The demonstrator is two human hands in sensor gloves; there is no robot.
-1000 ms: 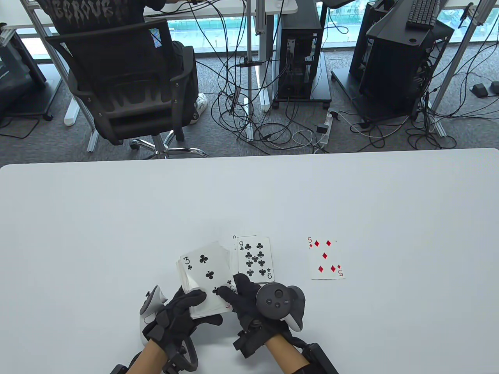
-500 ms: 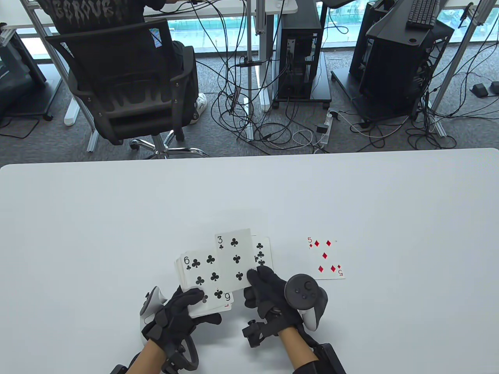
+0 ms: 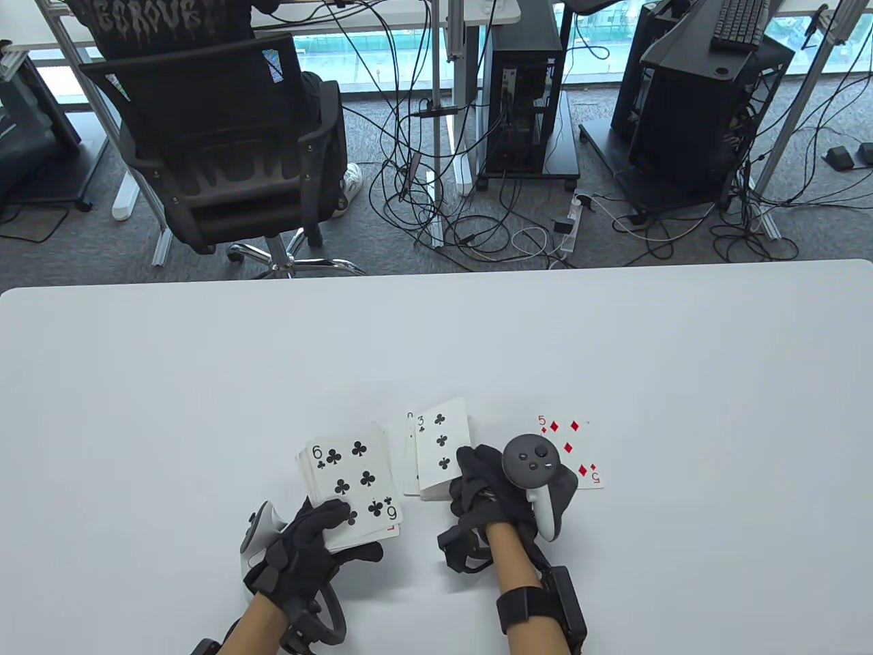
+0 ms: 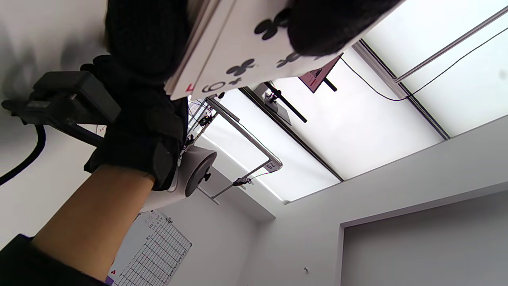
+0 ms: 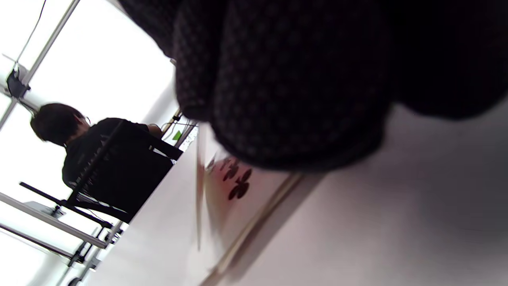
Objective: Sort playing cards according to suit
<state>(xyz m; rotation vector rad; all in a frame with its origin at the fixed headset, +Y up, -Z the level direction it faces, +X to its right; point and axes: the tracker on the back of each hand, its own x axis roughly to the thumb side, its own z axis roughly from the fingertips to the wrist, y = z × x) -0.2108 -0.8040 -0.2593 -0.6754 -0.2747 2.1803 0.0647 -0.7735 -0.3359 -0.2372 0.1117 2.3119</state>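
White desk [image 3: 204, 382]: left hand [image 3: 310, 546] grips deck [image 3: 348, 484], six of clubs on top; right hand [image 3: 484, 488] pinches three of clubs [image 3: 442, 443] onto clubs pile, five of diamonds [image 3: 576, 443] just right; most cards unsorted.

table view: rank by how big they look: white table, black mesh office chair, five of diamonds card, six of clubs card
1. White table
2. Black mesh office chair
3. Six of clubs card and five of diamonds card: look alike; the diamonds card is partly hidden by the right hand, so unranked.
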